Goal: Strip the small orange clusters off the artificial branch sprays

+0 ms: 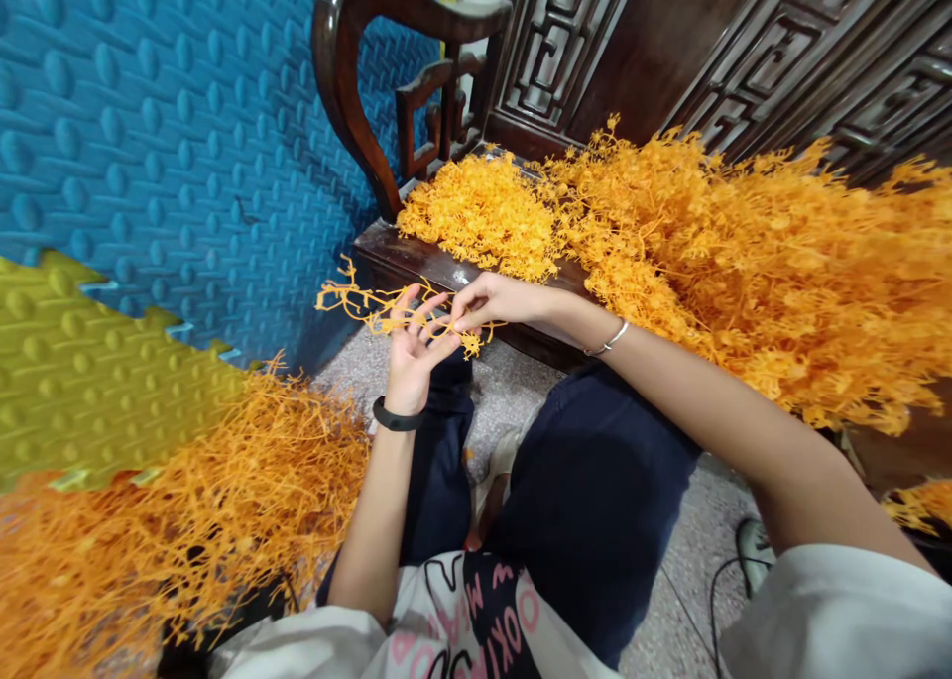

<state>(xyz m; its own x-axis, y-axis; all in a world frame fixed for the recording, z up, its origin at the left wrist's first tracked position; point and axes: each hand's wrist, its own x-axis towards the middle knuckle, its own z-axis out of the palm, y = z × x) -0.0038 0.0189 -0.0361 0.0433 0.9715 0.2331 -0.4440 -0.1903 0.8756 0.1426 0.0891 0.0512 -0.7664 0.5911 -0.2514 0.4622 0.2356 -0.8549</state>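
Note:
My left hand [415, 354] holds a thin, orange, branching plastic stem [362, 305], its bare forks sticking out to the left past the fingers. Thumb and forefinger close on the stem while the other fingers are partly spread behind it. Close beside it, my right hand [495, 300] pinches the same stem between thumb and fingertips. A small orange flower-like tip [471, 343] hangs just below the pinch. The exact contact between the fingertips is too small to make out.
On the dark wooden bench [416, 255] lie a small heap of orange blossoms [483, 208] and a large pile of flowered stems [773, 253]. Bare orange stems [245, 481] are heaped at the lower left. Blue foam matting [164, 144] stands left; a cable [712, 600] runs lower right.

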